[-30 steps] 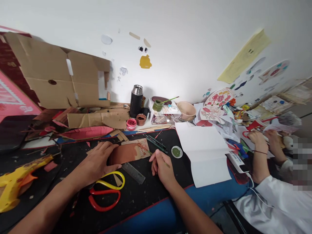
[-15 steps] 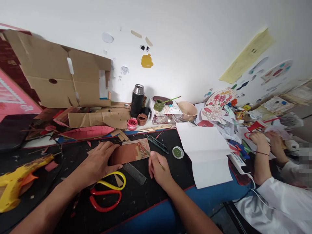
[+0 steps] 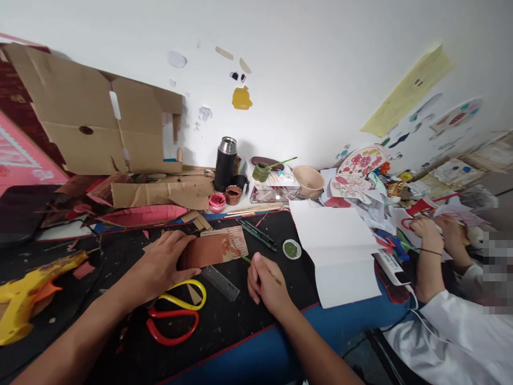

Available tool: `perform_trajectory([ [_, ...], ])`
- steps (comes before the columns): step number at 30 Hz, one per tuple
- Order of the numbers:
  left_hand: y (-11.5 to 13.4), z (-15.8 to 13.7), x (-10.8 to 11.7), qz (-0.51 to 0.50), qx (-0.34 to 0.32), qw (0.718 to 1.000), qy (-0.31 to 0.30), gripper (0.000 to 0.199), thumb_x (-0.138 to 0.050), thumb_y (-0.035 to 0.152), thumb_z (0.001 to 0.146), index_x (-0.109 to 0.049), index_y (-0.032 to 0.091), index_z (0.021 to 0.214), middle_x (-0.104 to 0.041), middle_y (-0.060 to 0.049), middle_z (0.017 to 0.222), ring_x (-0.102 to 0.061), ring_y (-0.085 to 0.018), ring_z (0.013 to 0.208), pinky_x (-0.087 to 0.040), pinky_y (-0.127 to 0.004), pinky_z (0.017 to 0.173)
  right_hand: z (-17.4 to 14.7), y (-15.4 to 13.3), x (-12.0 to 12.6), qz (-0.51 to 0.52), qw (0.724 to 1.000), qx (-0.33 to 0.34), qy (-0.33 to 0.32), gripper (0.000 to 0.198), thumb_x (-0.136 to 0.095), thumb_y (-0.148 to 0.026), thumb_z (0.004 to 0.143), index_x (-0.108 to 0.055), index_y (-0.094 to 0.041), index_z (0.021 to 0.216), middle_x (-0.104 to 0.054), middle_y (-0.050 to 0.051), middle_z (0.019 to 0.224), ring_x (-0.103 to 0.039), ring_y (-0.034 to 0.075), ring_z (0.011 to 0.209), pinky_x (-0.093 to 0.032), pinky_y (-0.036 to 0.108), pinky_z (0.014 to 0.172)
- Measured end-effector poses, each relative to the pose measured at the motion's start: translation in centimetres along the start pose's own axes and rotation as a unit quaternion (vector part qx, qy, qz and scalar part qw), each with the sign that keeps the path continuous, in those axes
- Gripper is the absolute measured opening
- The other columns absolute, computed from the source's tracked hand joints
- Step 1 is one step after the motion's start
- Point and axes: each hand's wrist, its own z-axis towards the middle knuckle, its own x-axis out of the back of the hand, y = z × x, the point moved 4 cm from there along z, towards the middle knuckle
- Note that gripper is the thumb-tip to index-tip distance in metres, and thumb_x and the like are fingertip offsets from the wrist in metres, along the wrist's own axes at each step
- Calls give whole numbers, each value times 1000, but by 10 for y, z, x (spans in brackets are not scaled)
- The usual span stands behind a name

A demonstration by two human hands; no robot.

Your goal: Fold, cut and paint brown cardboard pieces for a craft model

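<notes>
A strip of cardboard (image 3: pixel 206 250) lies on the black mat, mostly coated in brown paint, with bare ridged card showing at its right end. My left hand (image 3: pixel 164 262) spans the strip's left end, thumb at the near edge and fingers over the far side, holding it down. Pinched in my right hand (image 3: pixel 267 283) is a thin green paintbrush (image 3: pixel 245 259), its tip over the painted right part of the strip. A clear ruler (image 3: pixel 221 283) lies just below the strip. Scissors (image 3: pixel 176 313) with yellow and red handles rest beside my left wrist.
A yellow glue gun (image 3: pixel 38 299) lies at the left. Behind the mat stand a pink paint pot (image 3: pixel 217 202), a brown paint pot (image 3: pixel 233 194) and a black flask (image 3: pixel 225 166). White paper (image 3: pixel 340 251) lies to the right, near another person's hands (image 3: pixel 428 232).
My right hand has shifted slightly right and down with the paintbrush. Brown paint now covers more of the tan patch on the cardboard. My left hand stays in place.
</notes>
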Motion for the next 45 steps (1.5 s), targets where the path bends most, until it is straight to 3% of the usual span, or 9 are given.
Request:
perform_trajectory([
  [4, 0, 0, 0, -3, 6, 1000, -6, 67, -72, 63, 88, -63, 19, 137, -68, -14, 128, -63, -36, 120, -52, -47, 102, 17, 3, -8, -10, 999, 38, 18, 65, -57, -75, 98, -45, -22, 62, -36, -10, 42, -36, 6, 28, -21, 19, 32],
  [11, 0, 0, 1, -10, 4, 1000, -7, 65, -73, 60, 87, -62, 20, 138, -68, -14, 128, -63, -35, 120, -51, -47, 103, -12, 2, 3, 71, 997, -31, -17, 58, -57, -67, 103, -46, -22, 67, -35, -11, 43, -31, 5, 28, -19, 18, 32],
  [18, -1, 0, -1, -3, -2, 1000, -1, 68, -73, 62, 87, -62, 19, 138, -67, -14, 128, -63, -36, 120, -52, -48, 103, 3, 9, 2, 25, 999, 1, 33, 60, -59, -72, 99, -54, -20, 69, -36, -11, 40, -35, 6, 28, -23, 19, 34],
  [22, -1, -1, -1, 2, -9, 1000, 0, 68, -73, 60, 89, -61, 16, 139, -67, -14, 129, -63, -35, 121, -52, -46, 103, 14, 9, -7, -2, 1000, 9, 22, 61, -59, -76, 96, -58, -19, 73, -40, -10, 40, -39, 8, 29, -28, 19, 35],
  [27, -1, -1, -1, 2, -11, 1000, 3, 67, -72, 61, 89, -60, 18, 140, -67, -14, 129, -63, -35, 120, -52, -46, 103, -1, 5, 3, 33, 999, 1, 34, 61, -57, -67, 102, -49, -21, 64, -35, -10, 40, -36, 6, 29, -24, 20, 36],
  [31, -1, -1, -1, 7, -16, 1000, 4, 66, -72, 60, 90, -61, 17, 139, -67, -15, 128, -63, -35, 120, -52, -46, 102, -12, 8, 14, 53, 997, -17, 51, 57, -60, -66, 101, -55, -20, 69, -35, -11, 40, -34, 6, 28, -23, 20, 35],
  [39, -1, -2, 0, -11, -2, 1000, -1, 64, -69, 61, 90, -62, 20, 138, -68, -14, 129, -63, -36, 122, -52, -48, 103, 9, 6, 5, -16, 998, -9, 59, 62, -59, -75, 96, -63, -17, 75, -48, -7, 45, -41, 8, 32, -27, 20, 36],
  [45, 1, 0, 3, -22, 7, 1000, -6, 63, -71, 60, 88, -63, 22, 138, -68, -14, 129, -63, -36, 121, -52, -48, 104, -1, 4, 6, 25, 998, -5, 49, 59, -59, -70, 99, -53, -21, 67, -35, -10, 39, -36, 7, 29, -24, 20, 36],
])
